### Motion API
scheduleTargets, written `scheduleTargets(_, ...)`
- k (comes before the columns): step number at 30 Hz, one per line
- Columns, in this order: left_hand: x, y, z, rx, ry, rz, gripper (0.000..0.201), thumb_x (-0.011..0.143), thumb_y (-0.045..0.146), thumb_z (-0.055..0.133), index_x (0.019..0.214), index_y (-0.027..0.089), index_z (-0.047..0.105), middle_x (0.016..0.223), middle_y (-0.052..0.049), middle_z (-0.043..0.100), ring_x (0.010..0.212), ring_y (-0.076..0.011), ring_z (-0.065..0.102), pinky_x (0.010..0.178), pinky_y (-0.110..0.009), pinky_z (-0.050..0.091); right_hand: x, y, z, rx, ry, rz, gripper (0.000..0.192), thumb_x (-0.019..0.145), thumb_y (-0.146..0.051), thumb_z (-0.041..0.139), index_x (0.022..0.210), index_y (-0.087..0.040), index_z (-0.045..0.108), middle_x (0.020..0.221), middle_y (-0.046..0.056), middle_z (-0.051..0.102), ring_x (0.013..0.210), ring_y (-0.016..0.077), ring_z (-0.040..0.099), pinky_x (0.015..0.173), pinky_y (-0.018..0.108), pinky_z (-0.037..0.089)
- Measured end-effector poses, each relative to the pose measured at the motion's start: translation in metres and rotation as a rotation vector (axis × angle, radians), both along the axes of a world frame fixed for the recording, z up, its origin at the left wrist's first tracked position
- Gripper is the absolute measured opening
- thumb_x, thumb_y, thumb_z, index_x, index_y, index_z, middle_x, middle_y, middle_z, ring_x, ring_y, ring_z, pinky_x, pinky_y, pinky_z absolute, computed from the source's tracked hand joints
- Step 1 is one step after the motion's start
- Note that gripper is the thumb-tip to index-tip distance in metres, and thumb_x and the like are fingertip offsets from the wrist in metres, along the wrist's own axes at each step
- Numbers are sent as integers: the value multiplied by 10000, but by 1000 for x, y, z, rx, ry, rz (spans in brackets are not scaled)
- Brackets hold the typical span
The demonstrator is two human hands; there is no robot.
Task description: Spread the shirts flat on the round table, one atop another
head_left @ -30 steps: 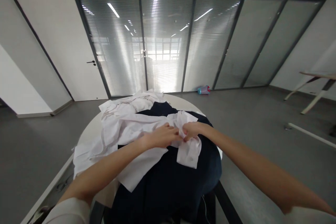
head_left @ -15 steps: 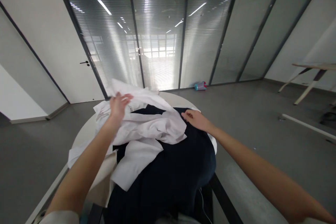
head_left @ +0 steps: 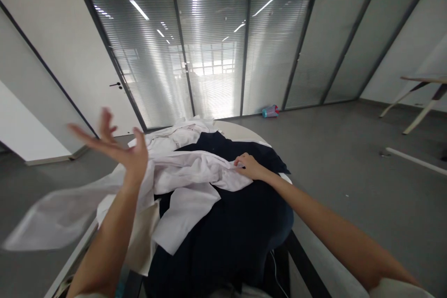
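Note:
A heap of white shirts lies over a dark navy garment on a round white table. My left hand is raised over the table's left side, palm up and fingers spread, holding nothing. A blurred white piece of cloth stretches out to the lower left of that hand, off the table's edge. My right hand rests on the right edge of the white shirt, its fingers pinching the fabric.
A glass partition with blinds runs across the back, with a white door at the left. A small blue and pink container lies on the grey floor. Another table stands at the far right.
My left hand let go of the white cloth and swung up and to the left, open. A white piece now trails off the left side. My right hand moved onto the shirt's edge.

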State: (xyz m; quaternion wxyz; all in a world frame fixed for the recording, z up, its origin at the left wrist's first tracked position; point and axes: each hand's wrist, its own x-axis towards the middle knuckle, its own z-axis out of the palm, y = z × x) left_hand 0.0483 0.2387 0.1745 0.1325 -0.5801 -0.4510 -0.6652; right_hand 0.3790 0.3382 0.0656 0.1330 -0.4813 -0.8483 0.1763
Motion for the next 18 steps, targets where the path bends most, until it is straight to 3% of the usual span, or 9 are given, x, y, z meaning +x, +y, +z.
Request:
scheduleTargets(2, 41, 13, -7, -79, 260, -11, 496, 916, 393, 581, 1368, 229, 458, 1425, -96, 528, 1401, -286, 405, 1108, -465, 372, -7, -2, 8, 77, 124, -17, 118, 897, -261, 572, 946, -193, 655, 1055, 93, 602, 1024, 252, 571, 919, 401, 421)
scheduleTargets(4, 73, 26, -17, -281, 582, -147, 514, 866, 421, 649, 1322, 217, 526, 1345, -106, 603, 1302, -295, 517, 1077, -455, 399, -16, -7, 22, 147, 345, 74, 132, 944, -279, 501, 956, -203, 608, 969, 55, 621, 931, 212, 594, 861, 364, 451)
scheduleTargets(6, 93, 38, -27, -465, 796, -233, 408, 875, 418, 645, 1221, 207, 597, 1173, -97, 695, 1131, -279, 633, 1007, -421, 441, -25, -14, 38, 233, 578, 179, 142, 963, -318, 481, 956, -216, 580, 916, 31, 632, 876, 187, 608, 838, 340, 469)
scheduleTargets(8, 96, 47, -35, -577, 851, -187, 240, 935, 412, 564, 1018, 206, 655, 920, -65, 732, 911, -247, 691, 874, -360, 479, -28, -19, 49, 341, 751, 186, 139, 939, -357, 540, 973, -228, 577, 971, 38, 645, 927, 191, 613, 870, 347, 473)
scheduleTargets(10, 85, 50, -37, -611, 778, -57, 284, 975, 425, 486, 865, 209, 635, 747, -41, 689, 757, -227, 675, 734, -311, 466, -23, -21, 49, 383, 844, 117, 284, 865, -398, 654, 1083, -237, 570, 1084, 62, 638, 1007, 214, 606, 902, 377, 475)
scheduleTargets(12, 65, 49, -35, -579, 653, 63, 300, 977, 449, 468, 860, 211, 607, 701, -29, 650, 707, -221, 646, 659, -290, 432, -13, -20, 40, 267, 851, 74, 593, 762, -433, 760, 1265, -243, 510, 1171, 88, 616, 1042, 235, 606, 901, 408, 486)
scheduleTargets(14, 41, 44, -29, -529, 546, 111, 285, 968, 459, 474, 896, 209, 589, 706, -20, 628, 684, -209, 618, 629, -280, 412, -2, -18, 26, 18, 765, 130, 784, 698, -443, 811, 1370, -238, 462, 1171, 98, 630, 1017, 240, 626, 876, 420, 503)
scheduleTargets(16, 20, 37, -21, -496, 488, 102, 283, 958, 469, 479, 917, 207, 576, 743, -15, 620, 684, -194, 595, 628, -273, 411, 3, -16, 13, -230, 666, 246, 779, 691, -438, 818, 1369, -219, 503, 1131, 98, 661, 973, 229, 649, 851, 405, 518)
scheduleTargets(18, 3, 28, -13, -481, 477, 78, 280, 952, 463, 478, 890, 207, 571, 759, -12, 606, 693, -183, 573, 643, -270, 421, 0, -13, 4, -368, 632, 336, 739, 702, -420, 811, 1353, -202, 540, 1058, 85, 691, 912, 207, 669, 821, 376, 531)
